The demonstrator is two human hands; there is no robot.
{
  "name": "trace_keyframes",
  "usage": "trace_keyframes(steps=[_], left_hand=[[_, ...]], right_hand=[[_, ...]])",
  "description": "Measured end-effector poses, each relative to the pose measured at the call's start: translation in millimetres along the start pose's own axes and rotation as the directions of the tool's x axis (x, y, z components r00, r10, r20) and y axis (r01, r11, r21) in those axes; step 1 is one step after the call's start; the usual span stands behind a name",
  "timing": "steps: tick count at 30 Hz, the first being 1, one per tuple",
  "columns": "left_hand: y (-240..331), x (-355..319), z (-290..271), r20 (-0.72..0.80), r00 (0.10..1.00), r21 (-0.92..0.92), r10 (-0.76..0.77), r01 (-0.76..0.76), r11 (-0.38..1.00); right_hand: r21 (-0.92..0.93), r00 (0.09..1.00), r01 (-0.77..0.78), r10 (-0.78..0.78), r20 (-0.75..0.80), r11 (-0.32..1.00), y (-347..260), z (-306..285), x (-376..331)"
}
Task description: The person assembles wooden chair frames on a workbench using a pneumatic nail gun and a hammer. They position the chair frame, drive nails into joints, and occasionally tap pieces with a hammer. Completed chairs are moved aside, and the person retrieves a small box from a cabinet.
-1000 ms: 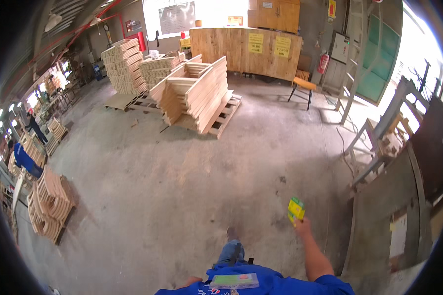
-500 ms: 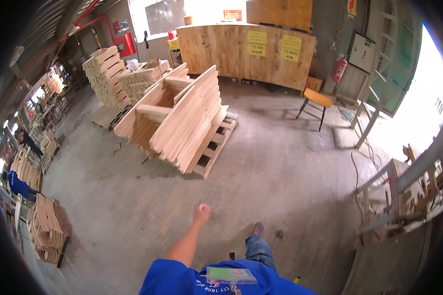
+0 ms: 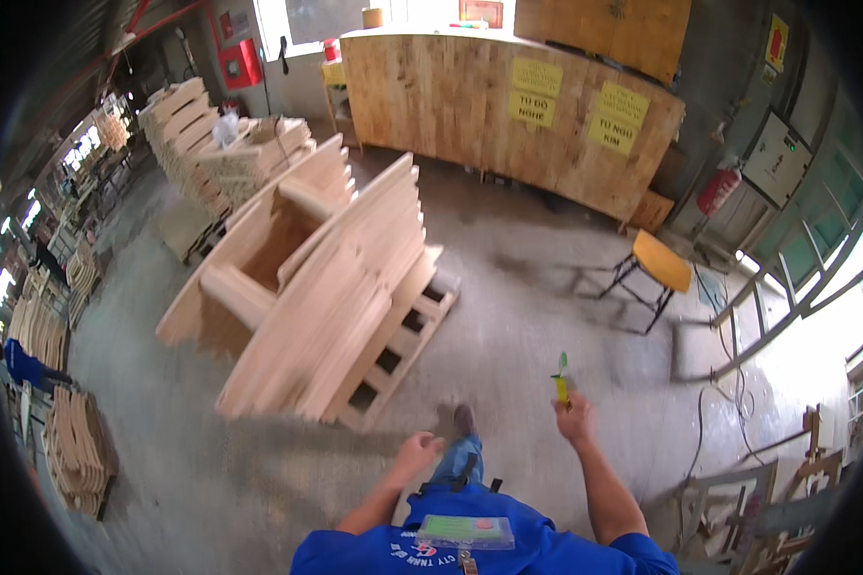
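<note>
My right hand [image 3: 575, 420] is out in front of me at the right, closed around a small yellow tool with a green end [image 3: 562, 383]; its exact kind is too small to make out. Low at the middle, my left hand [image 3: 418, 454] has its fingers curled in, with nothing seen in it. Ahead and to the left stands a large stack of pale curved wooden boards [image 3: 326, 287] on a wooden pallet [image 3: 403, 350]. My left hand is nearest this stack but apart from it.
A long wooden cabinet [image 3: 431, 110] with yellow signs stands at the far side. A stool with an orange seat [image 3: 660, 261] is at the right, near cables and a metal frame [image 3: 786, 316]. More board stacks [image 3: 77, 450] line the left, near a person in blue [image 3: 27, 364].
I have come closer to the board stack. My right hand has come into view with the yellow and green tool. My left hand has swung back lower toward my body.
</note>
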State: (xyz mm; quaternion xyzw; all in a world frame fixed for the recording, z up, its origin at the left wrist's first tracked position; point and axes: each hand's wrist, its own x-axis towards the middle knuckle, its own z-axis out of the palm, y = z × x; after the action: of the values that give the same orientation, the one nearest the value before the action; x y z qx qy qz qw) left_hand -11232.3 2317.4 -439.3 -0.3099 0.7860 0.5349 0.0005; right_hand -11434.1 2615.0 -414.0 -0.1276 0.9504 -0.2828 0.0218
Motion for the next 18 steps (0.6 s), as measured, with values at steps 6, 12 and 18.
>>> trace_keyframes(steps=[6, 12, 18], left_hand=[[176.6, 237.1, 85.0, 0.419, 0.902, -0.230, 0.098, 0.001, 0.973], [290.0, 470.2, 140.0, 0.137, 0.988, -0.492, -0.070, 0.129, 0.861], [328.3, 702.6, 102.6, -0.210, 0.955, -0.427, -0.209, 0.103, 0.898]], right_hand=[[-0.004, 0.968, 0.241, -0.240, 0.070, 0.971, -66.4, 13.6, 198.8], [0.045, 0.908, 0.375, -0.376, 0.186, 0.926, -88.6, 38.8, 420.4], [0.403, 0.856, 0.324, -0.447, 0.260, 0.856, -103.6, 68.7, 684.9]])
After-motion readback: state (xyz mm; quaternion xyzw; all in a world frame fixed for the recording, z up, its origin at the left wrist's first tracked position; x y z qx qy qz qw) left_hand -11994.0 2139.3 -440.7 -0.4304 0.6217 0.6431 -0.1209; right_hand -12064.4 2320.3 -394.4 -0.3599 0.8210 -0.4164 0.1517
